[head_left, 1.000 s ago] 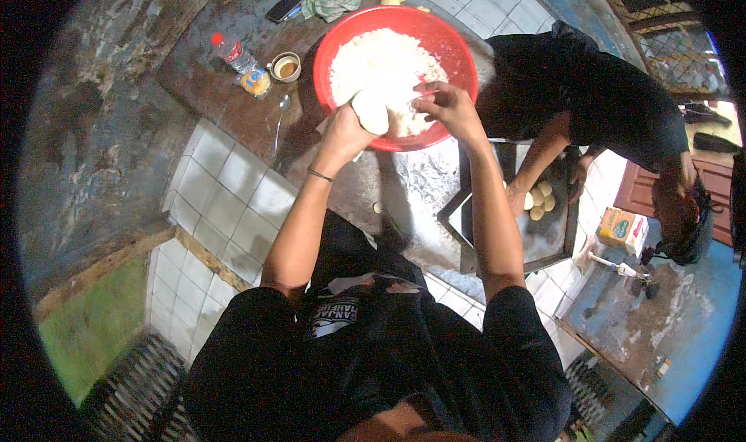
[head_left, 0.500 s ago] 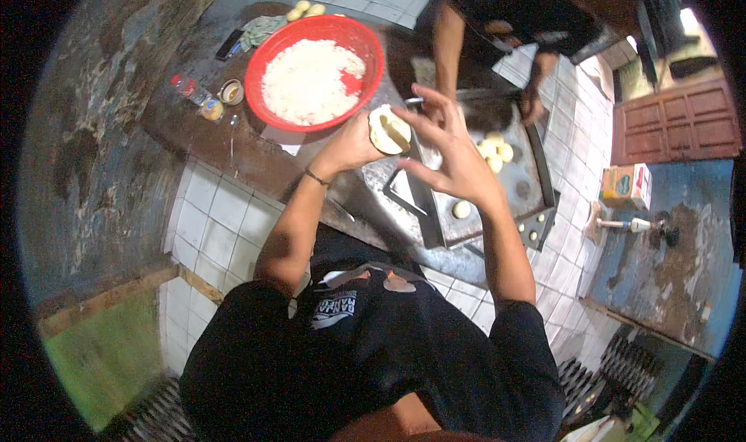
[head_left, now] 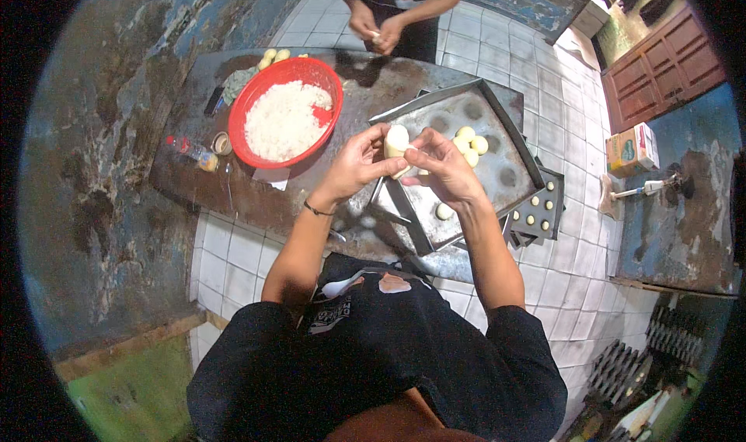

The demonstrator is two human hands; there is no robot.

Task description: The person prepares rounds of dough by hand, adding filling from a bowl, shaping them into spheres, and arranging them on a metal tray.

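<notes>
Both hands are raised over the near edge of a metal baking tray point(head_left: 517, 148). My left hand point(head_left: 360, 162) is closed round a pale piece of dough point(head_left: 397, 137), its thumb lying across the front. My right hand point(head_left: 447, 166) pinches the same piece from the right with thumb and fingers. White shows at the dough's upper end; whether that is filling I cannot tell. Several pale dough balls point(head_left: 471, 144) are grouped on the tray, and a single dough ball point(head_left: 444, 211) rests nearer me. Left of my hands, a red basin point(head_left: 242, 148) holds a white crumbly mass point(head_left: 286, 120).
Left of the basin lie a clear bottle point(head_left: 186, 151) and a small round container point(head_left: 221, 143). A cloth point(head_left: 238, 83) and more dough balls point(head_left: 275, 55) sit behind it. A smaller tray point(head_left: 536, 215) stands lower right. Across the dark table point(head_left: 186, 116), a co-worker's hands point(head_left: 377, 32) hold something small.
My right hand, spread apart before, has come in and now pinches the dough. The co-worker has drawn back from the tray, hands together. The whole view has shifted.
</notes>
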